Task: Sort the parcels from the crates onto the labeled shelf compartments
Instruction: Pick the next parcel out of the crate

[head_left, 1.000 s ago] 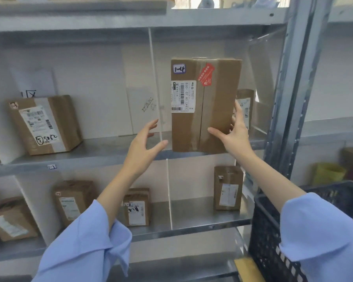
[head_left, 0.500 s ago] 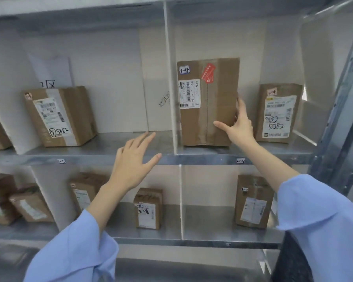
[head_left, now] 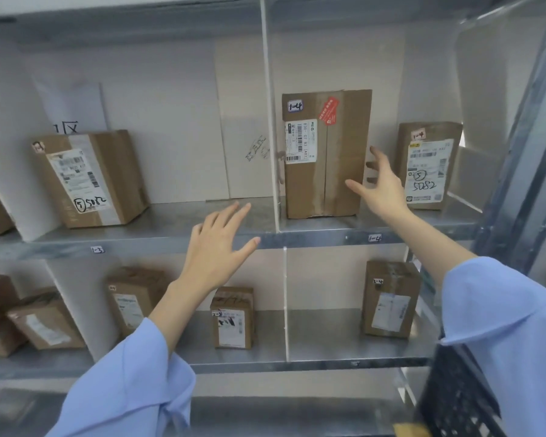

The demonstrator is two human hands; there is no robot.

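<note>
Your 1-4 parcel (head_left: 327, 152) stands upright at 11 o'clock from your right hand (head_left: 380, 184), the nearer one; both hands spread wide, left hand (head_left: 216, 247) empty too

Soft, even light fills the shelf (head_left: 171, 222), whose metal front edge gives a dull sheen. The clear divider (head_left: 270, 121) catches pale glare. Frame edges bow and blur; parcel labels look soft, shadows faint.
</note>
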